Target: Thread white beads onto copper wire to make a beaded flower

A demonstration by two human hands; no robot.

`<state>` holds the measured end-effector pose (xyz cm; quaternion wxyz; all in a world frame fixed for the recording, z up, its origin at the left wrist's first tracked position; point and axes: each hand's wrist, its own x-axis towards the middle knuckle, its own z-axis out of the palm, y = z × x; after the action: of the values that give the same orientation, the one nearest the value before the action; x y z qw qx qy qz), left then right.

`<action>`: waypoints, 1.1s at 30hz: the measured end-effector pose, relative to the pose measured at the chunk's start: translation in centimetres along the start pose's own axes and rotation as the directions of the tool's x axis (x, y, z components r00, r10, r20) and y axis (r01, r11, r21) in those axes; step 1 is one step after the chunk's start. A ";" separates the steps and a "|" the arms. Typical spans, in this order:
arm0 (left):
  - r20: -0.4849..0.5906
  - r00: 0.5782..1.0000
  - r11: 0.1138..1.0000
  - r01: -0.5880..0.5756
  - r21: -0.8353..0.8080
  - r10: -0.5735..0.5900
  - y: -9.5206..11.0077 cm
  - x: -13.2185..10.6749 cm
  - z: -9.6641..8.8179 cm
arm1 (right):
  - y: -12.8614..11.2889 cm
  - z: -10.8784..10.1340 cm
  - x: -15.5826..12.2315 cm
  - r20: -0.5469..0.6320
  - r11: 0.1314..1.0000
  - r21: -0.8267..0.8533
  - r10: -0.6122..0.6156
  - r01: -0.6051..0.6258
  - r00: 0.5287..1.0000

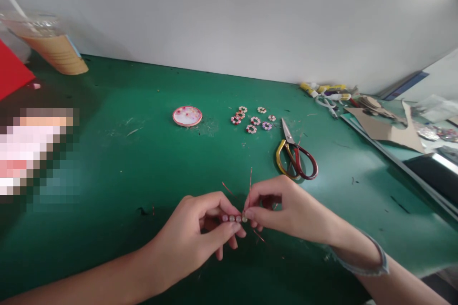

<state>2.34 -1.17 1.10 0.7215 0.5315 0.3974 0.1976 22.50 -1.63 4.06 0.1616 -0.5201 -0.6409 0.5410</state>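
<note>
Green desk (118, 162) fills most of the view, scuffed, with small scraps and pale scratches. Grey-white wall (143, 14) behind it.

Both hands at near centre, above the desk. Left hand (200, 224): thumb and forefinger pinched on a short row of beads, other fingers loosely curled beneath. Right hand (282, 209): thumb and forefinger together on thin wire at the row's right end, right beside the last bead.

Torn, curved cardboard (390, 128) on the far right, among other clutter. Clear cup (59, 52) with brown contents and a straw, far left corner by the wall; appears tilted in this view.

Scissors (290, 141) lie beyond the right hand: blades together, pointing away, one handle yellow, the other dark red.

Shallow round dish (187, 117), pink-rimmed, small reddish bits in it, well beyond the left hand. Grey-blue band around the right wrist.

Eight small bead rings (251, 126) clustered between dish and scissors, mixed colours.

Row of beads (235, 218): four showing, pinkish to pale, between the two hands. Coppery wire (251, 181), its ends sticking out around the fingers.
</note>
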 end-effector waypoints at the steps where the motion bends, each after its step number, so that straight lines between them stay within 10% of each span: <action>1: -0.001 1.000 1.000 -0.005 -0.001 0.005 -0.1 0.0 0.0 | -0.1 -0.2 0.2 0.020 1.000 0.002 0.010 -0.010 1.000; 16: -0.032 0.996 0.993 -0.078 0.090 0.081 -0.4 -0.3 0.1 | -2.1 -1.7 1.0 0.176 0.948 -0.306 -0.038 0.091 0.984; 33: -0.093 0.986 0.988 -0.130 0.078 0.137 -0.3 -0.3 0.2 | -2.0 -0.2 0.6 0.023 0.969 -0.228 -0.094 0.097 0.995</action>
<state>2.25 -1.57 0.97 0.6667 0.5720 0.4028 0.2571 21.47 -0.77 5.63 0.1226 -0.5005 -0.7243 0.4581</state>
